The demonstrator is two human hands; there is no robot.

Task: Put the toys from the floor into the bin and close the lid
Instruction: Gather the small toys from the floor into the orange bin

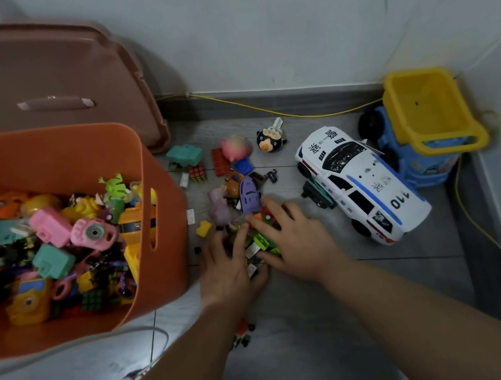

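While the orange bin (173, 249) stands open at frame left, its lid (32, 69) propped upper left, the left hand (230, 270) and right hand (298, 241), fingers spread and gripping nothing, press on small bricks (261, 240) at centre; cupping them inward together should prevent spills.

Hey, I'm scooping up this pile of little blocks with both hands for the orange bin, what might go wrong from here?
1. The pile of small plastic blocks lies between your left hand and right hand; pieces may slip out on the way to the orange plastic bin.
2. The small red and black toy by your left forearm is easy to miss.
3. The bin looks crowded, so with the large white toy police car added, the brown lid may not shut.
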